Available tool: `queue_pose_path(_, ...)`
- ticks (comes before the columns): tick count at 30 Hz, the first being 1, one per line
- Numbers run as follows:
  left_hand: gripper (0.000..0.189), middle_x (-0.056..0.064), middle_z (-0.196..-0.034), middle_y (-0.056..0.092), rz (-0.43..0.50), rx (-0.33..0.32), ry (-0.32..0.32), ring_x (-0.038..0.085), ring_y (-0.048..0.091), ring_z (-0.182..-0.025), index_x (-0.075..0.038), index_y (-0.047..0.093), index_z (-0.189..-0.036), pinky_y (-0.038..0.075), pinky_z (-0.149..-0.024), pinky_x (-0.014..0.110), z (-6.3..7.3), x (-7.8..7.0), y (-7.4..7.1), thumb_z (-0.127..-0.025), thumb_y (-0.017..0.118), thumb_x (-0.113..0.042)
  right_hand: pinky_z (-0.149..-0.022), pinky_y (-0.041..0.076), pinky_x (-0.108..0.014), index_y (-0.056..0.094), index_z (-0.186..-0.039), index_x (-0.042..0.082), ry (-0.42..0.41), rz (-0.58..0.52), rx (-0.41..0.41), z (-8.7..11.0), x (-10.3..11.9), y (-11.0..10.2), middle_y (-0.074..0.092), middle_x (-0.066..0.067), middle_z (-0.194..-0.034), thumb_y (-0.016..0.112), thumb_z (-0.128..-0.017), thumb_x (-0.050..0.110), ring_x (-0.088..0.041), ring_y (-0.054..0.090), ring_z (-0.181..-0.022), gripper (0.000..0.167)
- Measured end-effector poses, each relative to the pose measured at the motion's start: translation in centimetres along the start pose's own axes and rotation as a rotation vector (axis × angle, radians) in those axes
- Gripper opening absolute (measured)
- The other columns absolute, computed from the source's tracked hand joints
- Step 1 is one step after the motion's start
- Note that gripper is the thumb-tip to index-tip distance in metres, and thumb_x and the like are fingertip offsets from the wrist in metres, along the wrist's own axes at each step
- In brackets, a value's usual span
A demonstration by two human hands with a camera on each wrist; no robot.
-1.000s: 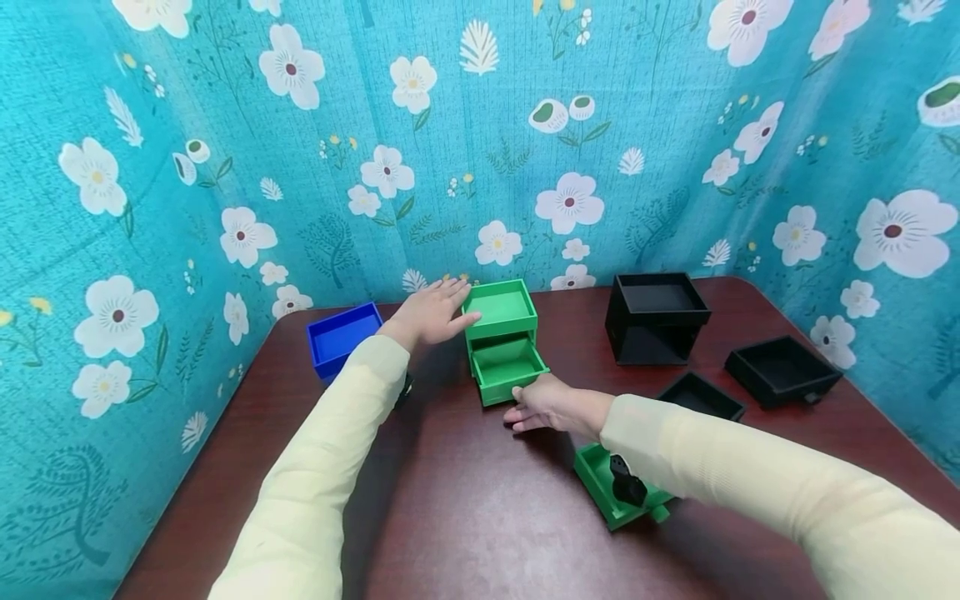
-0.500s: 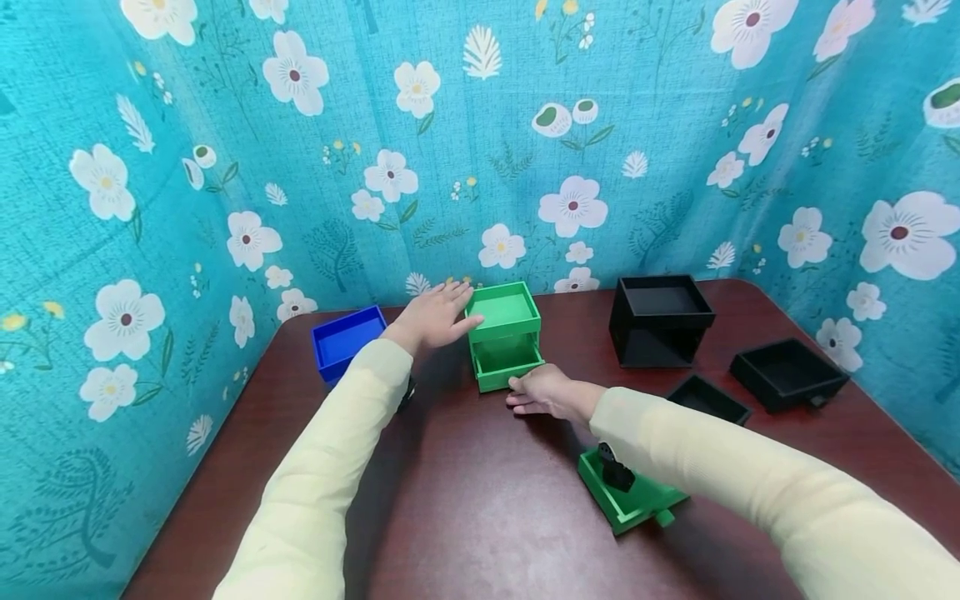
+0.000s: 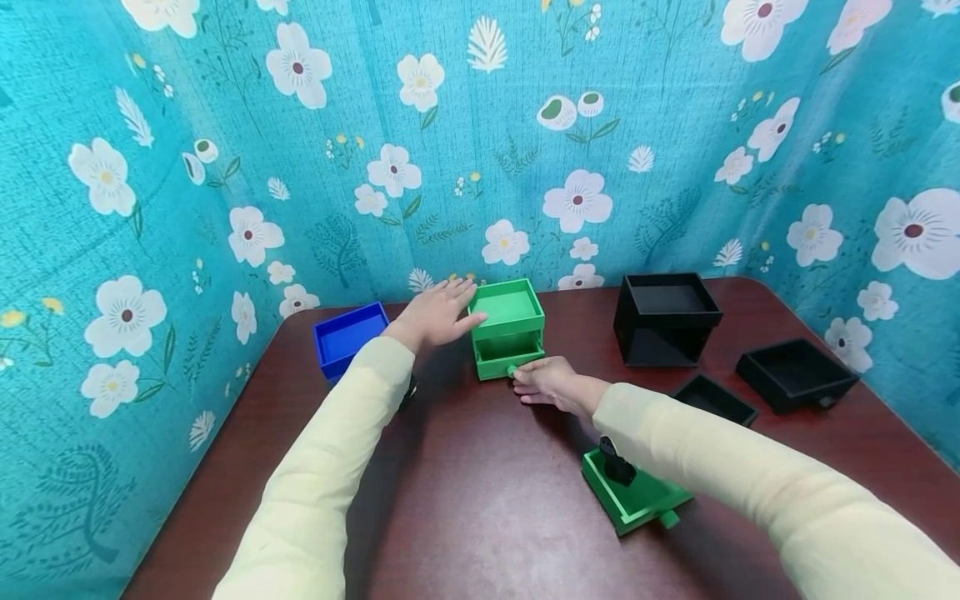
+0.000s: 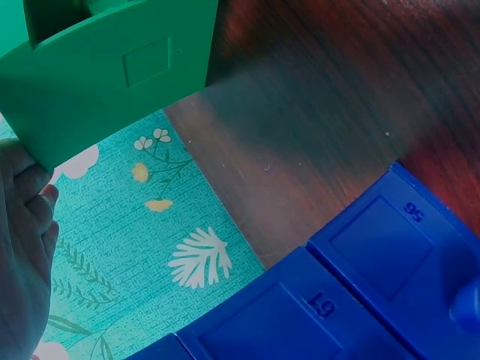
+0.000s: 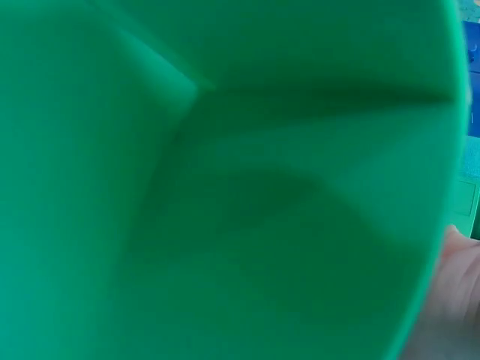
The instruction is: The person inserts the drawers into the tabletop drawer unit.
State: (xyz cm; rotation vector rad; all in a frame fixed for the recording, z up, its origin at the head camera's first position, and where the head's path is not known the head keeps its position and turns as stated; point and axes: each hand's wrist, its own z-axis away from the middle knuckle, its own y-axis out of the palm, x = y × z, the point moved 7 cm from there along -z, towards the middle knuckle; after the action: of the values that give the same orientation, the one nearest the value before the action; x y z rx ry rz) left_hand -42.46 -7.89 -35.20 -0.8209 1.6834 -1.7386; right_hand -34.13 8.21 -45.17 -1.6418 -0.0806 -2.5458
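In the head view a green box cabinet (image 3: 510,307) stands near the curtain, its lower drawer (image 3: 498,367) pushed most of the way in. My left hand (image 3: 435,315) lies with straight fingers along the cabinet's upper left edge, thumb spread toward its front. At the drawer's front, my right hand (image 3: 551,383) pinches the small green knob (image 3: 512,371) between thumb and fingers. The left wrist view has the cabinet's side wall (image 4: 112,86) and part of my left hand (image 4: 26,247). Green surfaces of a loose drawer (image 5: 285,225) fill most of the right wrist view.
Under my right forearm lies a loose green drawer (image 3: 630,500). A blue box (image 3: 352,337) stands left of the cabinet. Toward the right are a black cabinet (image 3: 667,321) and two black drawers (image 3: 797,375), one partly behind my sleeve. A floral curtain (image 3: 480,150) hangs behind the table.
The green lower drawer has slid inward toward the cabinet, with my right hand following it. My left hand has stayed at the cabinet's upper edge.
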Motion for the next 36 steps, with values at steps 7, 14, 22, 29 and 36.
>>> queue_pose_path(7,0.076,0.010,-0.160,0.017,0.011,0.015,-0.010,0.024,0.011,-0.147,-0.007,0.019,-0.155,0.010,-0.118,0.038,0.0,0.1,0.1,-0.101,0.027,-0.059,-0.081,0.056,-0.037,0.055,-0.123,-0.014,-0.015,-0.020,-0.030,-0.7,0.5,-0.1,0.060,-0.027,-0.124,0.056,-0.097,-0.001,-0.036,0.061,-0.112,0.030)
queue_pose_path(14,0.076,0.012,-0.159,0.019,0.018,0.014,-0.011,0.024,0.013,-0.147,-0.007,0.019,-0.155,0.010,-0.118,0.038,-0.1,0.0,-0.1,-0.101,0.027,-0.059,-0.081,0.056,-0.037,0.056,-0.123,-0.013,-0.007,-0.011,-0.039,-0.7,0.6,-0.3,0.061,-0.027,-0.123,0.057,-0.097,0.000,-0.032,0.064,-0.108,0.030)
queue_pose_path(22,0.076,0.013,-0.159,0.020,0.020,0.022,-0.014,0.024,0.013,-0.147,-0.006,0.019,-0.155,0.011,-0.118,0.038,0.0,-0.1,-0.1,-0.101,0.027,-0.060,-0.083,0.056,-0.038,0.054,-0.126,-0.013,-0.017,-0.005,-0.010,0.0,1.0,-0.8,0.058,-0.029,-0.126,0.056,-0.097,0.001,-0.037,0.059,-0.114,0.032)
queue_pose_path(29,0.076,0.012,-0.159,0.019,0.019,0.009,-0.009,0.027,0.017,-0.146,-0.006,0.020,-0.155,0.011,-0.118,0.038,-0.1,-0.1,-0.2,-0.101,0.026,-0.059,-0.081,0.056,-0.035,0.053,-0.129,-0.012,-0.006,0.064,0.038,1.7,1.9,-1.3,0.056,-0.030,-0.127,0.055,-0.099,0.004,-0.035,0.060,-0.113,0.034)
queue_pose_path(36,0.076,0.011,-0.160,0.017,0.005,0.016,-0.006,0.025,0.011,-0.147,-0.006,0.019,-0.155,0.009,-0.118,0.038,0.0,-0.1,-0.2,-0.101,0.027,-0.059,-0.083,0.055,-0.038,0.055,-0.128,-0.010,-0.003,0.165,0.087,4.2,2.5,-1.5,0.060,-0.027,-0.123,0.057,-0.098,0.006,-0.033,0.063,-0.109,0.034)
